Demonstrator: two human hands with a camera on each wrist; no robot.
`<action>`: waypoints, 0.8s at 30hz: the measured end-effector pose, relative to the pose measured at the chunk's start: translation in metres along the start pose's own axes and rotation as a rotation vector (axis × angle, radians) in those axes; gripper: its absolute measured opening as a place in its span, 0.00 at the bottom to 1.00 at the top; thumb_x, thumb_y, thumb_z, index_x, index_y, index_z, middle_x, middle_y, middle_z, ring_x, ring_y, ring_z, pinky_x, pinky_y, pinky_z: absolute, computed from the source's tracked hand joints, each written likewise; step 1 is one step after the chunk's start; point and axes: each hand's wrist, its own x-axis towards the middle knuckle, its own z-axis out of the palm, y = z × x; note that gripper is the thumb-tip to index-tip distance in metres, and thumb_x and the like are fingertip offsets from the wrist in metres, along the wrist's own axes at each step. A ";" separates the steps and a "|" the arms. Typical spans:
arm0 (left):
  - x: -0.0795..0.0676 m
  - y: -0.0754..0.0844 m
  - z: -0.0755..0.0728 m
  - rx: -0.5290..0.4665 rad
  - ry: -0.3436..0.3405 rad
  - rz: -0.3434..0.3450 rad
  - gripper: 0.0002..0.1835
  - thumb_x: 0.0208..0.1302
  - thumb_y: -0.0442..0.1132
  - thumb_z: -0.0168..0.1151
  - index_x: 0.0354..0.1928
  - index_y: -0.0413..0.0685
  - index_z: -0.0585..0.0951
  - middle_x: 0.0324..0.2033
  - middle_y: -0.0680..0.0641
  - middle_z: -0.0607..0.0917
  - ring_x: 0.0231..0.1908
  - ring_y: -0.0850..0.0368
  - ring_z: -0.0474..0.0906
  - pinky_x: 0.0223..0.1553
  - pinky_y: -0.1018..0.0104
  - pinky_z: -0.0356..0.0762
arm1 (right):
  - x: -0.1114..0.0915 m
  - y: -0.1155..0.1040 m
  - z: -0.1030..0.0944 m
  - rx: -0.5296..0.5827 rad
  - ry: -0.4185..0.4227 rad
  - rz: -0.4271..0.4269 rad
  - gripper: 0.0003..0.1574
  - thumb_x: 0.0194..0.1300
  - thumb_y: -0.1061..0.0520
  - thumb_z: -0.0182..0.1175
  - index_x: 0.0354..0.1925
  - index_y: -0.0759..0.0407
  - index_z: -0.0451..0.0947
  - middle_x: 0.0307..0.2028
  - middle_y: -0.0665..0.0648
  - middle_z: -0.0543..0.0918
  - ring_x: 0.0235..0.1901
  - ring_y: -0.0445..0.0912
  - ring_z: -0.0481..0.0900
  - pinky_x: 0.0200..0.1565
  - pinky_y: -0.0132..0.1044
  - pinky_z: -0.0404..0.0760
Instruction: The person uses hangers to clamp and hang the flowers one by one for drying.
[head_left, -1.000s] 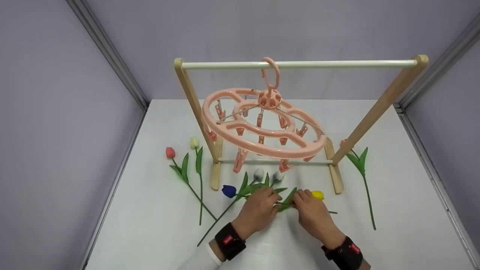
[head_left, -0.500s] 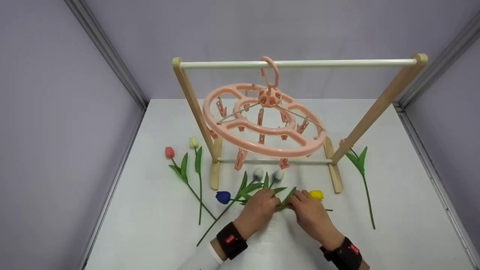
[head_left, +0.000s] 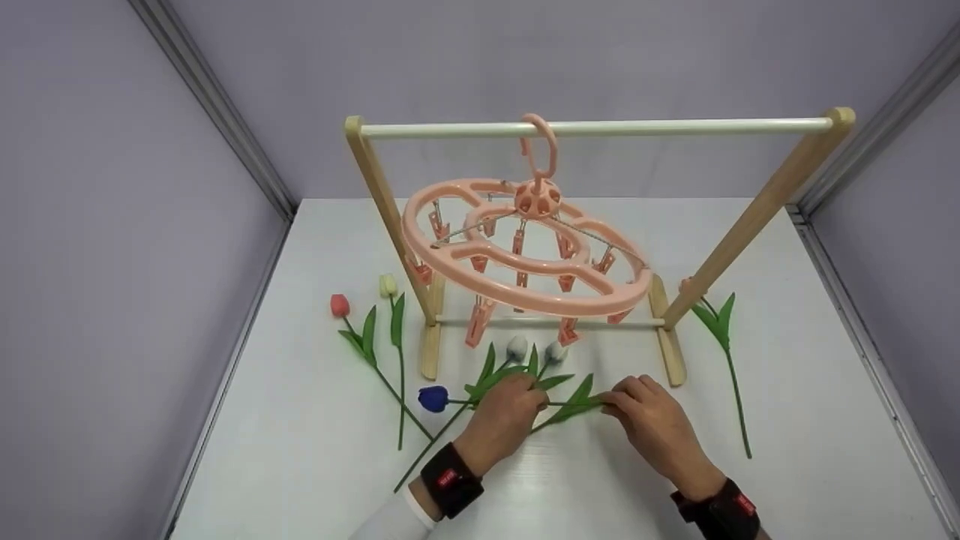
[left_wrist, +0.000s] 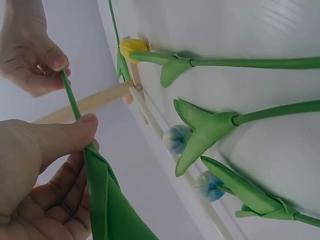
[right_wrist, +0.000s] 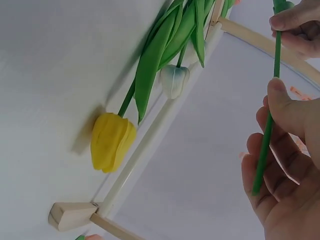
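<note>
While left hand (head_left: pixel 502 416) and right hand (head_left: pixel 654 421) pinch the blue tulip (head_left: pixel 433 399) by its stem (left_wrist: pixel 70 96), I judge pick-up underway. Steady lifting seems needed next.

Looks smooth, with faint plastic sheen, along the green stem (right_wrist: pixel 277 55) in the grip and on the leaf (left_wrist: pixel 107 205) beside it. Looks matt on the yellow bloom (right_wrist: pixel 112 142) near the grip. Beyond and above, gleams as glossy plastic on the pink hanger (head_left: pixel 555 304). Shows wood, smooth and satin, in the posts (head_left: pixel 757 214) past the grip. Reads as matt cloth on the black wristbands (head_left: pixel 452 487) behind it, smooth and softly reflective on the white table (head_left: pixel 810 420) beneath.
</note>
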 end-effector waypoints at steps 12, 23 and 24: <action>-0.004 -0.002 -0.003 -0.015 0.083 0.007 0.04 0.66 0.37 0.74 0.33 0.49 0.89 0.29 0.52 0.83 0.33 0.59 0.82 0.35 0.70 0.81 | -0.003 0.002 0.001 0.038 0.033 0.033 0.21 0.47 0.71 0.81 0.36 0.53 0.86 0.34 0.49 0.80 0.35 0.40 0.75 0.36 0.26 0.75; 0.009 0.011 -0.005 0.043 0.052 0.076 0.02 0.66 0.37 0.74 0.36 0.49 0.89 0.30 0.52 0.84 0.33 0.59 0.81 0.35 0.70 0.81 | 0.006 -0.010 0.007 -0.025 0.039 0.008 0.19 0.48 0.68 0.82 0.35 0.53 0.85 0.33 0.49 0.79 0.34 0.42 0.75 0.35 0.31 0.78; 0.011 0.012 -0.006 0.059 0.039 0.081 0.01 0.67 0.37 0.73 0.36 0.49 0.89 0.30 0.52 0.84 0.33 0.59 0.81 0.36 0.70 0.81 | 0.007 -0.011 0.008 -0.030 0.043 0.003 0.19 0.48 0.68 0.82 0.34 0.53 0.85 0.33 0.49 0.79 0.34 0.43 0.76 0.34 0.31 0.78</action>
